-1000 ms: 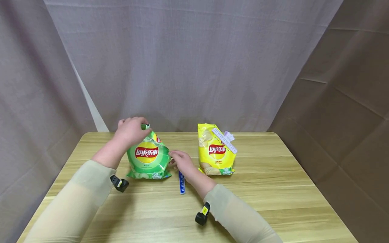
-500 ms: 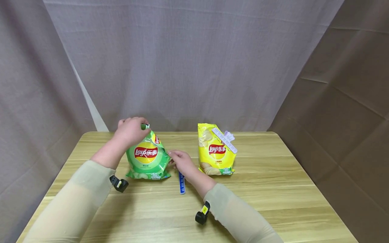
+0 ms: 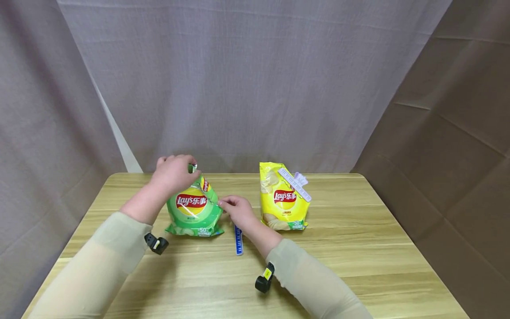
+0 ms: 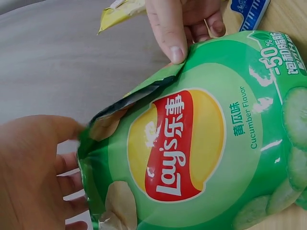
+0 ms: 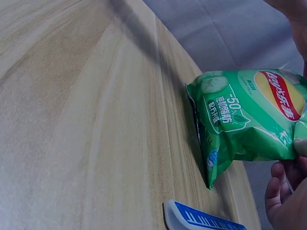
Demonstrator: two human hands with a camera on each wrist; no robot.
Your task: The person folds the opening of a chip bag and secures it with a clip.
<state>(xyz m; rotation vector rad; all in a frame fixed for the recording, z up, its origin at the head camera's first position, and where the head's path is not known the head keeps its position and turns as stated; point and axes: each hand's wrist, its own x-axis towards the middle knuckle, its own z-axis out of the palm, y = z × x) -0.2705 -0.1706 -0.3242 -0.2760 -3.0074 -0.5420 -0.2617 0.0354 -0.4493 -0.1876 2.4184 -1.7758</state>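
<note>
Head view shows a green bag point(image 3: 191, 219) upright on the tabletop point(image 3: 191, 274), the left hand point(image 3: 175, 174) grasping its top corner with the fingers point(image 4: 69, 182), the right hand point(image 3: 238, 211) pinching a folded flap point(image 3: 212, 195) at its right edge. Right of the green bag, a blue strip point(image 3: 239, 243) lies near its base; farther right stands a yellow bag point(image 3: 273, 199) wearing a pale purple clip point(image 3: 294, 184).
</note>
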